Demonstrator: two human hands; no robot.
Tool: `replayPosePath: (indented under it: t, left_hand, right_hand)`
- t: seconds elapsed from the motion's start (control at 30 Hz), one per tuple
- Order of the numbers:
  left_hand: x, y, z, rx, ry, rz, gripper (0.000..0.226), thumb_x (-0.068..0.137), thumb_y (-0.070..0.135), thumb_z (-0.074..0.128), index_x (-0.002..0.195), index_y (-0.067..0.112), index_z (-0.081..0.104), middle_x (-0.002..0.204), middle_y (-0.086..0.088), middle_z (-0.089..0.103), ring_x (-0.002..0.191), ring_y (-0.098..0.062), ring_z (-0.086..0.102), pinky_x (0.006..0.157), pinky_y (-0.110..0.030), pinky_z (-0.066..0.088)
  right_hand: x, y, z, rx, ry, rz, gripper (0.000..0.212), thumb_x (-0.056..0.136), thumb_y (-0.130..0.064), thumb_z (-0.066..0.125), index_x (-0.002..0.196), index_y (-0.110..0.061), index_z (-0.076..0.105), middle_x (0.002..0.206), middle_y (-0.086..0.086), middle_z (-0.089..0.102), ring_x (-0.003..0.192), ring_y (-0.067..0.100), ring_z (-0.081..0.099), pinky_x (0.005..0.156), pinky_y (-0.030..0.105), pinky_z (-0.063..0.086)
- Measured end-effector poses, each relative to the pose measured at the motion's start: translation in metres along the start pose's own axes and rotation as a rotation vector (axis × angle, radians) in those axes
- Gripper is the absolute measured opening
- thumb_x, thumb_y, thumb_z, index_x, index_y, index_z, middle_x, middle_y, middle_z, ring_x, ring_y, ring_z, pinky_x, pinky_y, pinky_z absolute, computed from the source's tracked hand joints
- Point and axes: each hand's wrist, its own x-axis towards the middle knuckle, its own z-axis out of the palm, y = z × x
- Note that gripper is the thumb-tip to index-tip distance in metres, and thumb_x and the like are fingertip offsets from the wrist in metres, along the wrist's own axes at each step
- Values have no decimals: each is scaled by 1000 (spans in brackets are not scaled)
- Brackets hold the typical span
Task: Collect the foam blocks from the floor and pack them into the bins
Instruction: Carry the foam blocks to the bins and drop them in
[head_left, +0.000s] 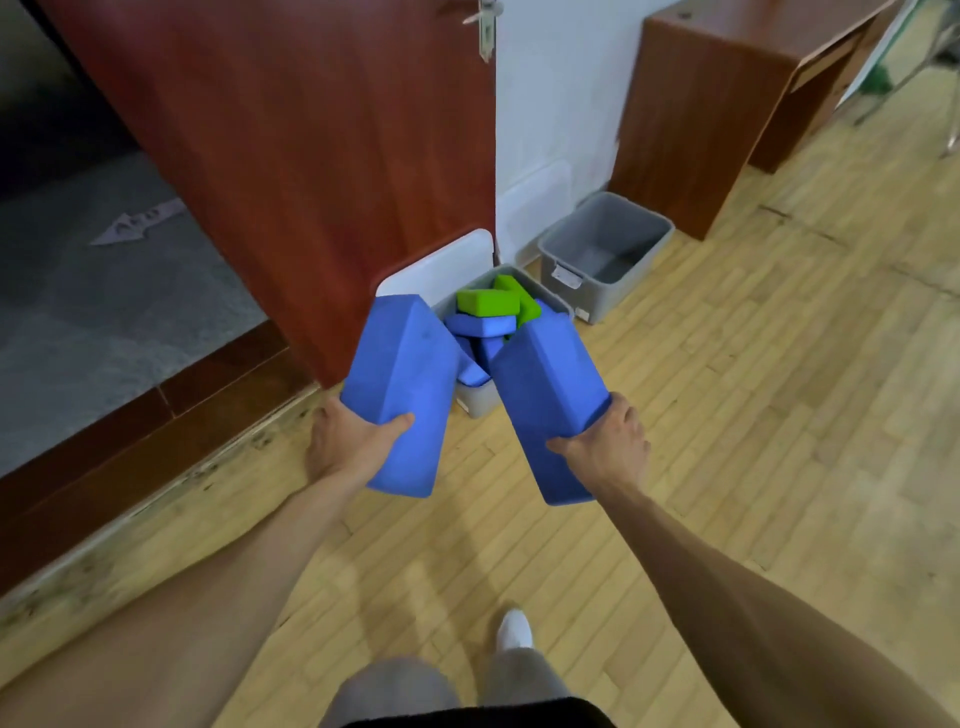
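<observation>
The left hand (348, 447) has its fingers wrapped round a big blue foam block (402, 384). The right hand (608, 447) grips a second blue foam block (545, 395) the same way. Both blocks are held up in front of the near grey bin (478, 402), which sits on the wooden floor (727, 415) by the brown door (291, 156). Green blocks (488, 302) and small blue blocks (480, 326) lie piled in it. Another grey bin (631, 288) stands just beside it.

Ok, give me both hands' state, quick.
Left hand: holding a blue foam block, thumb on top.
Right hand: holding another blue foam block.
</observation>
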Motion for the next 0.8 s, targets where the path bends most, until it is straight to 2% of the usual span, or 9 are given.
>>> replayPosePath:
  t: [0.1,0.27,0.4,0.5,0.6,0.67,0.8]
  left_hand:
    - [50,31,19,-55,-7,-40,90,61,53,80,131,12,41,129,-9,52,115,-34,54,92,-45,47]
    - [142,68,60,-258,-142,-169,94,51,54,82,128,13,47,130,-7,54,112,-30,57,92,-44,50]
    - [234,91,95,-312,-223,-176,97,49,55,82,130,15,47,136,-3,49,110,-28,58,85,-36,47]
    - [300,109,111,-310,-329,-290,109,43,62,78,135,14,45,140,-5,45,113,-29,56,86,-37,48]
    - [353,124,124,-368,-423,-387,115,32,69,73,131,14,49,134,-5,51,108,-28,59,87,-40,52]
    - [380,138,133,-356,-428,-404,109,37,70,73,127,12,50,129,-6,53,104,-29,60,83,-41,53]
    - [423,160,167,-316,-413,-443,87,62,62,73,125,8,47,125,-10,54,102,-31,59,77,-40,49]
  right_hand:
    - [58,-21,1,-14,-6,55,98,62,-43,81,139,-9,31,132,8,45,125,30,44,104,45,36]
    - [145,-52,18,-74,-102,191,95,66,-44,80,138,-6,31,133,11,43,126,33,42,103,47,35]
    - [222,-90,54,-105,-142,261,97,65,-43,82,138,-5,31,133,12,43,126,34,43,104,48,35]
    - [279,-120,73,-89,-152,379,97,63,-43,82,137,-5,31,134,12,42,126,34,43,104,50,36]
    - [331,-146,87,-104,-153,446,96,63,-45,81,135,-3,32,135,14,41,127,35,43,103,49,38]
    - [365,-159,95,-91,-156,499,96,64,-46,79,135,-2,31,137,16,40,128,35,42,104,48,37]
    - [430,-168,116,-26,-206,581,93,70,-49,72,137,0,29,138,18,38,129,36,39,105,46,36]
